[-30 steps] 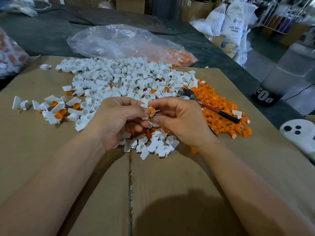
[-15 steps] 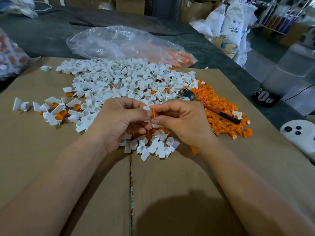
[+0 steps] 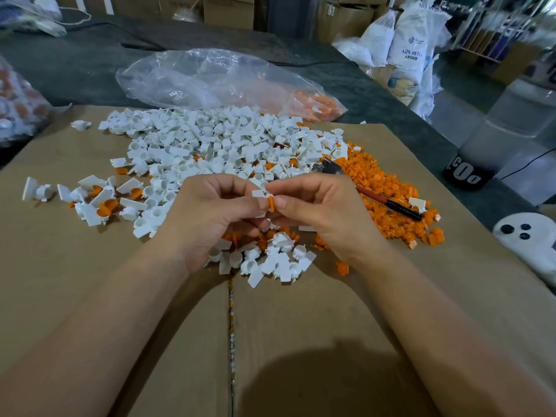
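Note:
My left hand (image 3: 210,215) and my right hand (image 3: 325,212) meet above the cardboard, fingertips together. My left hand pinches a small white plastic piece (image 3: 258,194). My right hand pinches a small orange plug (image 3: 271,203) held against that white piece. A big heap of white pieces (image 3: 222,145) lies behind my hands. A heap of orange plugs (image 3: 388,191) lies to the right. A small mixed cluster (image 3: 270,257) sits just below my hands.
Joined white-and-orange pieces (image 3: 99,203) lie at the left. A red-and-black handled tool (image 3: 388,201) rests on the orange heap. A clear plastic bag (image 3: 216,79) lies behind the heaps. A white device (image 3: 529,236) sits at the right edge. The cardboard sheet (image 3: 301,326) covers the table.
The orange plug between my fingertips has turned from flat-on to edge-on against the white piece. Both hands stay in the same place.

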